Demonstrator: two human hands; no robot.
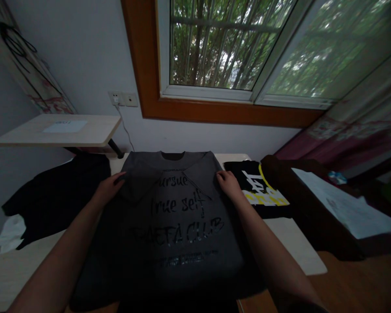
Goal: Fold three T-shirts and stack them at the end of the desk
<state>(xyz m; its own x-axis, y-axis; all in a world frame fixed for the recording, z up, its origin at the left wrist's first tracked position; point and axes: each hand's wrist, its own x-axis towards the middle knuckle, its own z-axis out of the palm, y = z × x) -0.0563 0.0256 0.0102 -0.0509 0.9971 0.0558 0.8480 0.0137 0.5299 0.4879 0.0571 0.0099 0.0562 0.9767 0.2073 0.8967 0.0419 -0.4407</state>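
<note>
A dark grey T-shirt [189, 217] with black lettering lies spread front up, its neckline at the far side. Both sleeves appear folded inward over the chest. At the shirt's upper left edge, my left hand [109, 189] has its fingers closed on the cloth. My right hand [230, 184] grips the opposite edge at about the same height. The fingertips are partly hidden by the fabric and dim light. The lower part of the shirt reaches toward my body, over the near table edge.
Black cloth [61, 191] lies on the table [29, 269] at left, below a raised shelf [97, 134] with a paper. At right sits a folded black garment [237, 174] with white and yellow print. Beyond it, a white sheet [342, 204] rests on something dark brown.
</note>
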